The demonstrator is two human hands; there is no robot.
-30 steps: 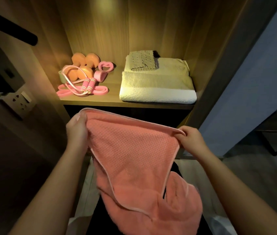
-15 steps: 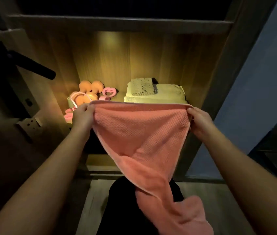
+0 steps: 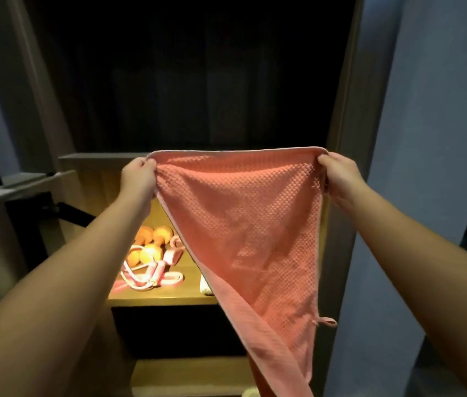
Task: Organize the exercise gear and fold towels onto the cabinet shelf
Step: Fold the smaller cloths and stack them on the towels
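A salmon-pink waffle towel (image 3: pixel 243 224) hangs stretched in front of the cabinet. My left hand (image 3: pixel 139 177) pinches its top left corner and my right hand (image 3: pixel 338 176) pinches its top right corner. The cloth tapers down to the lower right, with a small loop (image 3: pixel 328 321) on its right edge. Behind it, on the lit wooden shelf (image 3: pixel 163 299), lie orange dumbbells (image 3: pixel 147 242) and a pink skipping rope (image 3: pixel 152 277). Only a pale sliver of the folded towels (image 3: pixel 205 286) shows past the pink towel.
The cabinet's upper compartment (image 3: pixel 198 81) is dark. A dark handle (image 3: pixel 74 214) sticks out at the left beside the cabinet side. A blue-grey panel (image 3: pixel 427 138) stands along the right. A lower shelf (image 3: pixel 186 376) shows beneath.
Both hands have lifted the towel higher and pulled its top edge taut. The view has tilted up, and the towel now covers the folded towels on the shelf.
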